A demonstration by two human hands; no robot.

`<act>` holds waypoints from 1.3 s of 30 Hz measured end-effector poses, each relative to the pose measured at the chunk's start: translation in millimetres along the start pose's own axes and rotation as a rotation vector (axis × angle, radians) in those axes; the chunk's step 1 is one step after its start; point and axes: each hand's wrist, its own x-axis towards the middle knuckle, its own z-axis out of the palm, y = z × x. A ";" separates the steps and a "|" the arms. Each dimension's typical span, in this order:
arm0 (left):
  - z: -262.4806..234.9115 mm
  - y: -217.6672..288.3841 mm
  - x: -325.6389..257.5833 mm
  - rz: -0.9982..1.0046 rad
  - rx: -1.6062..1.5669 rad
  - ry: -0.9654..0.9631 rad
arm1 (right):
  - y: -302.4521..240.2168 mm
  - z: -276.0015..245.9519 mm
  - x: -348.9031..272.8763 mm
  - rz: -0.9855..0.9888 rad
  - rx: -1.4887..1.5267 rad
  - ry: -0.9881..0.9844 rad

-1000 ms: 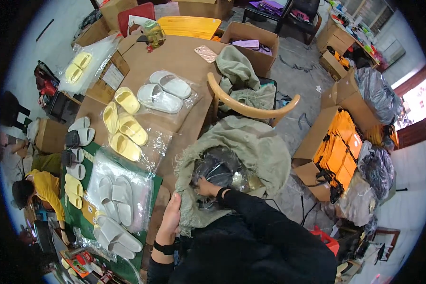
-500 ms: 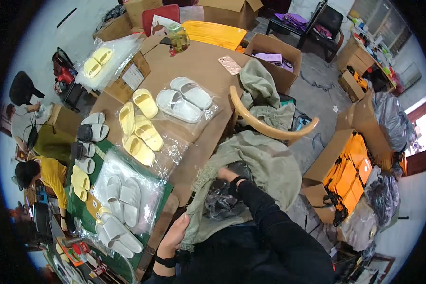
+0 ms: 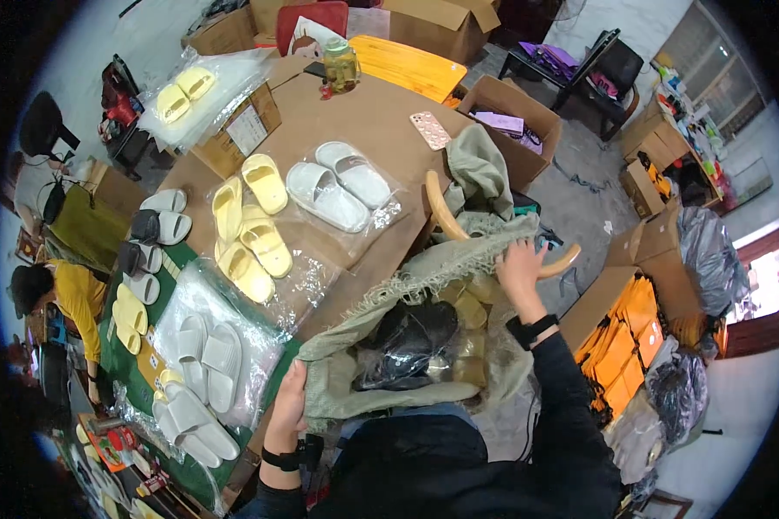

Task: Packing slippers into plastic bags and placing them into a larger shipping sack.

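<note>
A grey-green fringed cloth (image 3: 502, 363) lies over my lap, its rim held up around a hollow. My left hand (image 3: 290, 402) grips its left edge, thumb up. At the far right edge, beside the curved wooden chair arm (image 3: 441, 208), my right hand (image 3: 521, 272) has its fingers over the cloth and pinches it. In the hollow sit black items in clear plastic (image 3: 415, 337), whose kind I cannot make out for sure. Next to them are yellowish-olive items (image 3: 469, 342), also in shiny wrap and partly hidden by the folds.
Left of the cloth is a brown table (image 3: 381, 112) with bagged yellow slippers (image 3: 267, 246), bagged grey slippers (image 3: 337, 186), a phone (image 3: 429, 131) and a jar (image 3: 342, 65). More grey slippers (image 3: 221, 368) lie on a green mat. Orange packs fill a carton (image 3: 627, 346) at right. A person in yellow (image 3: 74, 298) bends at far left.
My right hand has come out of the hollow and moved up and right to the cloth's far edge. The cloth is spread wider, showing the black and olive items. My left hand keeps its hold.
</note>
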 end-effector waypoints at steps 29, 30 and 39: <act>52.2 17.6 95.4 0.258 0.317 0.046 | 48.4 57.8 -5.4 0.362 0.856 0.353; 56.3 18.7 95.0 0.255 0.264 0.042 | 41.2 63.0 -31.5 0.659 1.139 0.222; 61.1 11.7 103.7 0.238 0.199 0.025 | 25.8 207.3 -117.9 0.920 0.805 0.197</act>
